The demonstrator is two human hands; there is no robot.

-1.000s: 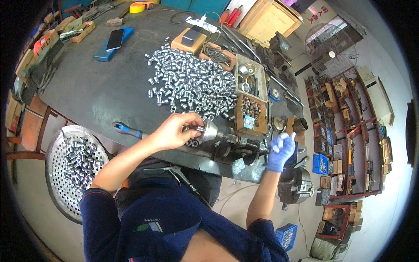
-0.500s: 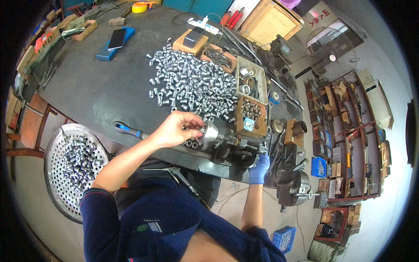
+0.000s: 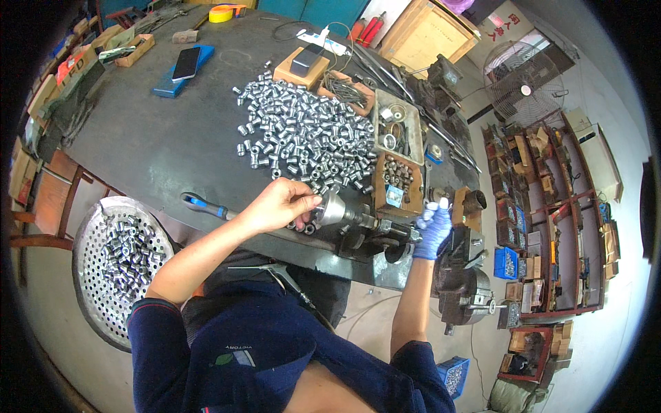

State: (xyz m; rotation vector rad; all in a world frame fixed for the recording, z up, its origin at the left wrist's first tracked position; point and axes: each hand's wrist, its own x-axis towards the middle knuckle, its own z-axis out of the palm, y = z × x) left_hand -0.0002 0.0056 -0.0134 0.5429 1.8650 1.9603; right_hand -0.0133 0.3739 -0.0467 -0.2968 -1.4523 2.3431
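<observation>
My bare left hand (image 3: 282, 205) is closed at the mouth of a silver chuck (image 3: 334, 208) on a small bench machine (image 3: 372, 230). Thumb and fingers pinch a small part there, mostly hidden by the hand. A few metal fittings lie just below those fingers. My right hand (image 3: 434, 230), in a pale blue glove, is at the machine's right end with its fingers curled; what they grip, if anything, is hidden. Behind the chuck spreads a big heap of short shiny metal fittings (image 3: 303, 131) on the dark bench top (image 3: 165, 144).
Left of me stands a perforated metal tray (image 3: 86, 258) holding more fittings. A blue-handled tool (image 3: 203, 205) lies by my left forearm. Beyond the machine are a parts box (image 3: 399, 196) and a grey bin (image 3: 414, 141). A bench vise (image 3: 465, 296) stands right of my gloved hand.
My right hand has moved up and slightly right, away from the bench's front edge. My left hand stays by the chuck, its fingers slightly shifted.
</observation>
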